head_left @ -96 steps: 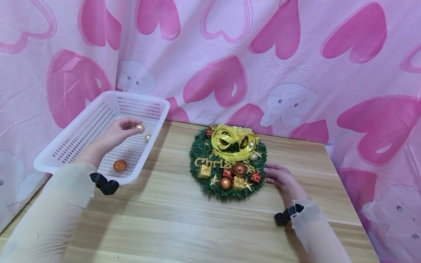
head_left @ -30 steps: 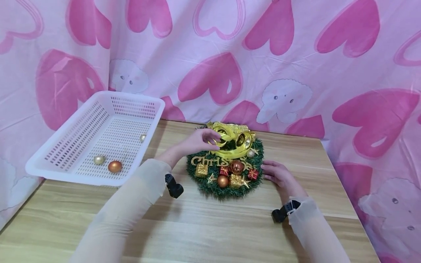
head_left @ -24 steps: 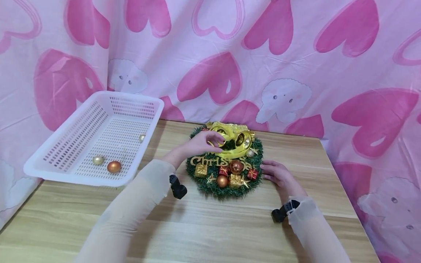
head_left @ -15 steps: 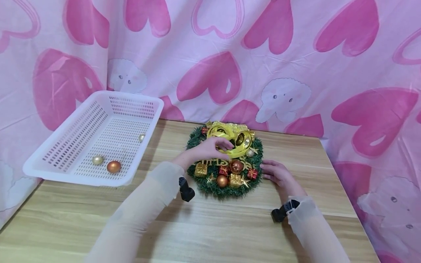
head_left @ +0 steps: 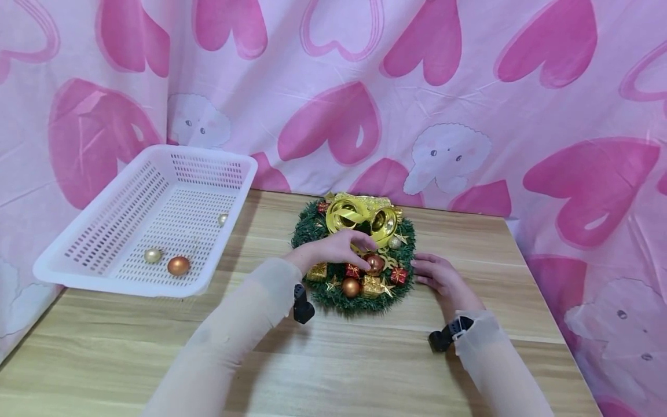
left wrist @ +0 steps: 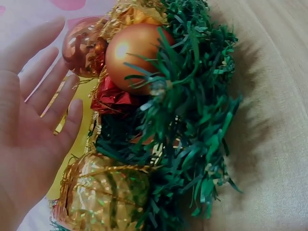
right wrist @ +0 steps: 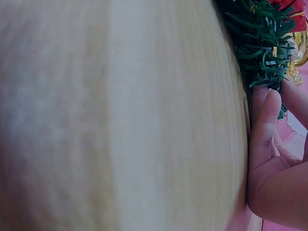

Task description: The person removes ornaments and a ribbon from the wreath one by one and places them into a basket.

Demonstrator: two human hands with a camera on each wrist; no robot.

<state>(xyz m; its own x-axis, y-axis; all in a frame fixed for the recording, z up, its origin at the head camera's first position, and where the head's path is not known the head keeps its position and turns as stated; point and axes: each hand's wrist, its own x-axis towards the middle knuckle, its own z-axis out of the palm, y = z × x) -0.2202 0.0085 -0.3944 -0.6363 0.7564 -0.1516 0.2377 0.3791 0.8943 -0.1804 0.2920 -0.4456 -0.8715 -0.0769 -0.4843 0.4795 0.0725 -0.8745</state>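
- Your left hand [head_left: 341, 247] has moved down from over the gold bells [head_left: 383, 221] to the shiny copper bauble [head_left: 375, 264]; the pale gold bauble [head_left: 153, 255] it pinched about three seconds ago now lies in the basket [head_left: 104, 284].
- So your left hand seems free to work at the wreath [head_left: 306, 230]: fingers loosely spread beside the shiny bauble, though I cannot tell whether they touch it.
- Your right hand [head_left: 445, 279] has stayed put, its relaxed fingers touching the wreath's right edge.
- The wreath lies on the wooden table [head_left: 344, 370]: green tinsel, a satin copper bauble [head_left: 351, 288] and foil gift boxes nearest you, bells and yellow ribbon [head_left: 345, 214] farther back.
- Beyond it hangs the pink heart-print curtain [head_left: 396, 121].
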